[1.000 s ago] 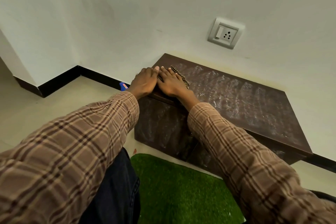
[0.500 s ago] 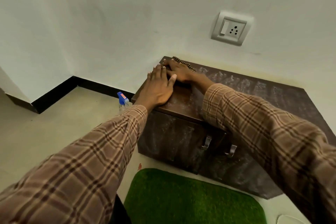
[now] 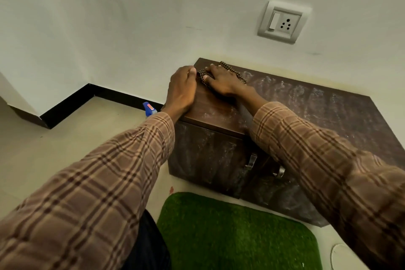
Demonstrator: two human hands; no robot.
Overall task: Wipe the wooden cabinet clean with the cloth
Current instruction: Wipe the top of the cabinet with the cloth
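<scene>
A low dark wooden cabinet (image 3: 317, 107) stands against the white wall, its top and front streaked with whitish dust. My right hand (image 3: 223, 81) lies flat on a dark checked cloth (image 3: 202, 75) at the top's far left corner, pressing it down; most of the cloth is hidden under the hand. My left hand (image 3: 182, 92) rests on the cabinet's left edge beside it, fingers bent over the edge near the cloth. A patch of the top near my hands looks cleaner and browner than the rest.
A blue-capped spray bottle (image 3: 149, 110) stands on the floor left of the cabinet. A green grass-like mat (image 3: 236, 232) lies in front. Two metal door handles (image 3: 252, 161) show on the cabinet front. A wall socket (image 3: 282, 22) sits above.
My right hand with the cloth has stayed at the far left corner. My left hand slid from the cabinet top to its left edge, next to the cloth.
</scene>
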